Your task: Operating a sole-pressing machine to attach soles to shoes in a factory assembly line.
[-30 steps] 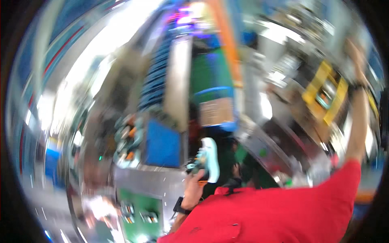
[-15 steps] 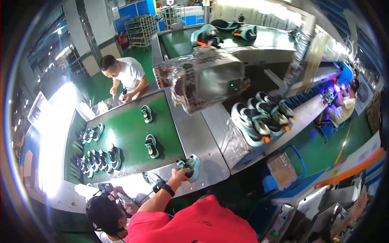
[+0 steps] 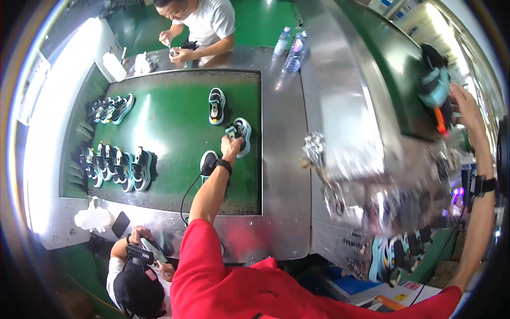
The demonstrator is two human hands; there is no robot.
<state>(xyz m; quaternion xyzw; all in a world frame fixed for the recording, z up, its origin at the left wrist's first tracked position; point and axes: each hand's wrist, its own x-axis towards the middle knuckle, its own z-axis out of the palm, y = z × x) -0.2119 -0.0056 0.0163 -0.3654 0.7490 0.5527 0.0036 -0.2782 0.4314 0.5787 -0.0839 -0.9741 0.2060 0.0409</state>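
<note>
My left hand (image 3: 231, 145) is closed on a black, white and teal shoe (image 3: 244, 133), low over the green conveyor belt (image 3: 175, 122). Just beyond it on the belt stands a similar shoe (image 3: 217, 106). Another dark shoe (image 3: 209, 162) is beside my left forearm, partly covered by it. At the far right, my right hand (image 3: 466, 108) has its fingers on a dark and teal shoe (image 3: 434, 89) with an orange tab, at the raised green belt. That shoe is blurred, and my fingertips are partly hidden.
Two rows of shoes (image 3: 121, 166) stand on the belt's left side. A person (image 3: 204, 26) works at the far edge; another in a black cap (image 3: 139, 287) sits near left. Bottles (image 3: 295, 52) stand on the metal border. A plastic-wrapped machine (image 3: 366, 186) and more shoes (image 3: 396, 255) are at right.
My view has turned to the right. My left hand has carried the shoe from the metal border onto the green belt. My right hand now shows at the upper belt with a shoe.
</note>
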